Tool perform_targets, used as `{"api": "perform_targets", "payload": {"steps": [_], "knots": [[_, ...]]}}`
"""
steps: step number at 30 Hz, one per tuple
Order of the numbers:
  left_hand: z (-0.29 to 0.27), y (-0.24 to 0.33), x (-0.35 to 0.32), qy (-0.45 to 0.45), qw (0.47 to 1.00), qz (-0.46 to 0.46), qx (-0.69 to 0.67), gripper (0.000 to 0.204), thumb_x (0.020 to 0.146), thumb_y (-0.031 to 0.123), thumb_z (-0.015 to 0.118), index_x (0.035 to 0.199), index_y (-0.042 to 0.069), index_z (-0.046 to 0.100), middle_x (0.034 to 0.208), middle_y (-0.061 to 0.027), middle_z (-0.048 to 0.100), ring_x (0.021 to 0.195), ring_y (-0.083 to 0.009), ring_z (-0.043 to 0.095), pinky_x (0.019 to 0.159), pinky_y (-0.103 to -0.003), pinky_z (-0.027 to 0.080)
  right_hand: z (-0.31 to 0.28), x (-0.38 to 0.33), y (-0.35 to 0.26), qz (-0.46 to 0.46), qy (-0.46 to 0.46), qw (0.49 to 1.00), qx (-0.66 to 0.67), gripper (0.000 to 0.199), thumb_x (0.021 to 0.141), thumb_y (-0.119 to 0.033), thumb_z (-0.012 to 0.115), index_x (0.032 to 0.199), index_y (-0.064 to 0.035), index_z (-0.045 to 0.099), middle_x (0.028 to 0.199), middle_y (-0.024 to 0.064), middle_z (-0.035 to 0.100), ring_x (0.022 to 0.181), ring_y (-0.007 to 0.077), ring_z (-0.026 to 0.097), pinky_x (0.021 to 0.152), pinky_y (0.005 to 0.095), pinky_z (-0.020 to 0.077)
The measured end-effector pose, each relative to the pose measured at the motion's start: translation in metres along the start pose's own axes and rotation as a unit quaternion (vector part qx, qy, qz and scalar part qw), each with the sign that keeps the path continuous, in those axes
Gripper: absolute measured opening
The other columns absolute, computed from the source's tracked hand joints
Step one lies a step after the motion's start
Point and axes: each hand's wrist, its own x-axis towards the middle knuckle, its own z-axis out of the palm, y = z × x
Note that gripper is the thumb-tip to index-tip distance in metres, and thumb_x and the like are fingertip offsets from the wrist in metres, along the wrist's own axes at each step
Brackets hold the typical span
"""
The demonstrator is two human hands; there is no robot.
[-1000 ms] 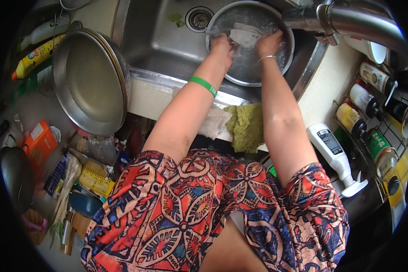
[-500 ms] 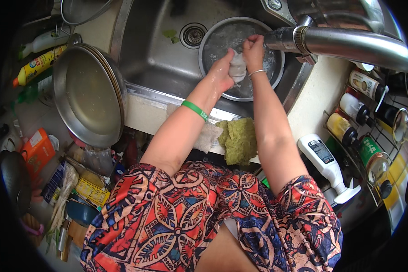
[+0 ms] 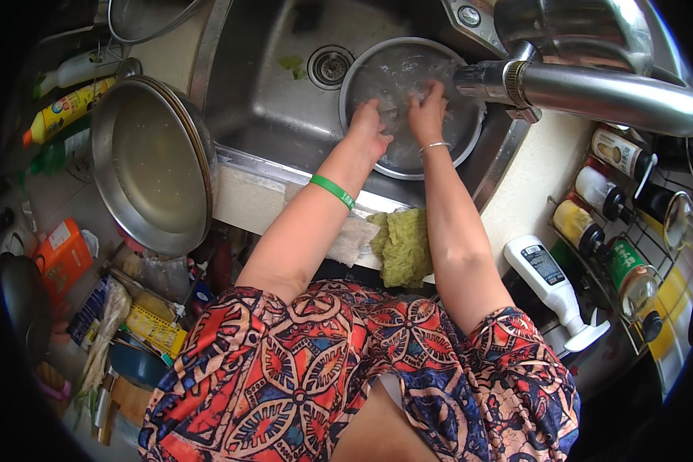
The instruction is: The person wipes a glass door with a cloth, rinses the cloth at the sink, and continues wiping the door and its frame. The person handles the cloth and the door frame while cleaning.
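Note:
Both of my hands reach into a round metal basin [image 3: 349,146] of cloudy water in the sink. My left hand [image 3: 370,127], below a green wristband [image 3: 332,190], is at the basin's left side. Its thumb and fingers stand apart, with some fingertips at the water. Close by on the right, my right hand [image 3: 428,115] has curled fingers, their tips partly under water; a thin bracelet [image 3: 436,145] circles that wrist. Between the hands a pale patch shows dimly in the water, too blurred to name.
A thick metal pipe [image 3: 593,86] juts in over the basin's right rim. Left of the sink stand stacked metal basins [image 3: 150,165]. A green cloth [image 3: 404,246] hangs over the front edge. A white spray bottle [image 3: 547,285] and a rack of jars [image 3: 620,150] are at right.
The white, soft-looking piece held between my hands above the water is no longer clearly visible. My hands have moved slightly apart and lower into the basin.

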Motion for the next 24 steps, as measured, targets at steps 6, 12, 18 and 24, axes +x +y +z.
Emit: {"api": "perform_targets", "payload": {"steps": [6, 12, 18, 24], "knots": [[0.011, 0.007, -0.007, -0.047, 0.998, 0.004, -0.046, 0.031, 0.101, 0.026, 0.044, 0.11, -0.002, 0.053, 0.101, -0.0149, 0.063, 0.083, -0.0245, 0.063, 0.067, -0.038, 0.052, -0.051, -0.062, -0.084, 0.077, -0.136, 0.912, 0.38, 0.046, 0.084, -0.009, 0.066, 0.12, -0.0031, 0.038, 0.093, 0.0118, 0.057, 0.086, 0.0189, 0.055, 0.078, 0.0295, 0.045], [0.007, -0.025, -0.073, -0.08, 0.982, 0.146, 0.092, 0.026, 0.102, 0.014, 0.042, 0.122, -0.002, 0.047, 0.115, -0.0148, 0.059, 0.102, -0.0216, 0.059, 0.088, -0.036, 0.048, -0.063, -0.068, -0.096, 0.186, 0.027, 0.87, 0.456, 0.052, 0.095, -0.015, 0.06, 0.132, -0.006, 0.025, 0.103, 0.0107, 0.056, 0.093, 0.0162, 0.052, 0.081, 0.0284, 0.0448], [0.002, -0.025, -0.094, -0.17, 0.968, 0.15, 0.106, 0.03, 0.101, 0.017, 0.042, 0.123, -0.003, 0.047, 0.12, -0.0164, 0.057, 0.108, -0.0222, 0.055, 0.093, -0.036, 0.043, -0.062, -0.065, -0.106, 0.177, 0.121, 0.916, 0.34, 0.061, 0.095, -0.023, 0.061, 0.141, -0.0051, 0.025, 0.125, 0.0179, 0.051, 0.108, 0.0242, 0.052, 0.095, 0.0336, 0.042], [-0.004, -0.008, -0.115, -0.239, 0.956, 0.088, 0.143, 0.056, 0.099, 0.059, 0.034, 0.127, 0.013, 0.05, 0.118, -0.0049, 0.059, 0.103, -0.0162, 0.057, 0.085, -0.032, 0.046, -0.109, -0.068, -0.142, 0.18, -0.109, 0.772, 0.6, 0.05, 0.097, -0.015, 0.057, 0.139, -0.0061, 0.032, 0.083, 0.0092, 0.063, 0.086, 0.0211, 0.065, 0.08, 0.0346, 0.0539]]}}
